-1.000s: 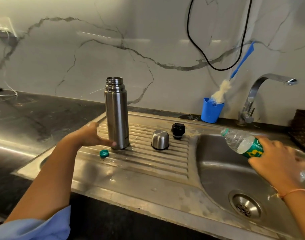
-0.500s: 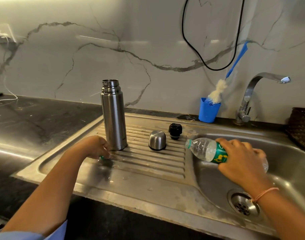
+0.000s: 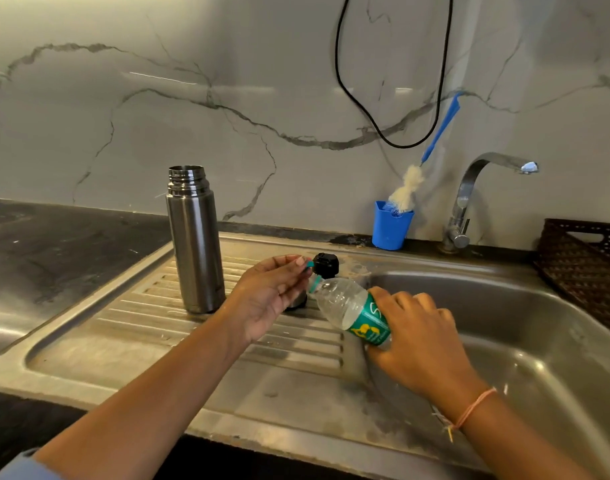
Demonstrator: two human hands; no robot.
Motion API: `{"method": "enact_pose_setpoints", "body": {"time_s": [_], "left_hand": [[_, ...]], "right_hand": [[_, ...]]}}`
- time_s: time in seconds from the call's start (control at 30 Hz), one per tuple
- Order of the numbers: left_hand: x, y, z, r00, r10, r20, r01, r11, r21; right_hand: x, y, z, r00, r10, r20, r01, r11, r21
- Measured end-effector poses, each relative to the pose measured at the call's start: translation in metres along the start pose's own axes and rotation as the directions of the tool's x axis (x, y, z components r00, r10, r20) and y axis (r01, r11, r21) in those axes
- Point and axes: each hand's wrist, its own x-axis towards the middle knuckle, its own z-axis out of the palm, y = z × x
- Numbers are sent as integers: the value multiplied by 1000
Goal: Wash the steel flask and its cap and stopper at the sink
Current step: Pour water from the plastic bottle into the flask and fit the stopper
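Steel sink (image 3: pixel 525 317) is carrying everything. Flask (image 3: pixel 195 244) is staying put near the drainboard's back-left corner: upright, long axis vertical, open mouth pointing up. Plastic bottle (image 3: pixel 352 308) is now lying tilted over the drainboard-basin edge, neck pointing back-left, with the right hand (image 3: pixel 421 348) gripping its body. Left hand (image 3: pixel 269 296) is now up off the drainboard, pinching the teal bottle cap (image 3: pixel 310 264) beside the neck. Steel cap (image 3: pixel 296 303) is sitting mostly hidden behind that hand, black stopper (image 3: pixel 326 265) just behind it.
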Motion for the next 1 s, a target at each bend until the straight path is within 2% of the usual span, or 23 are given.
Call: {"method": "enact_pose_setpoints", "body": {"time_s": [0.23, 0.43, 0.57, 0.67, 0.87, 1.0], "left_hand": [[2, -8, -3, 998, -1, -61, -2, 999, -44], [0, -16, 0, 999, -34, -6, 33, 996, -81], [-1, -16, 0, 999, -34, 10, 35, 989, -147], [-1, -17, 1, 999, -32, -1, 32, 990, -139], [-4, -15, 2, 998, 11, 66, -5, 996, -88], [-3, -14, 6, 987, 75, 144, -70, 997, -39]], "right_hand": [[0, -4, -7, 998, -52, -40, 54, 997, 48], [-1, -5, -11, 997, -38, -68, 42, 997, 65], [-1, -7, -11, 997, -65, -52, 62, 997, -50], [0, -4, -8, 985, -103, -139, 90, 991, -101], [-5, -5, -18, 998, -57, 14, 54, 989, 138], [-3, -1, -17, 999, -9, 47, -8, 936, 352]]}}
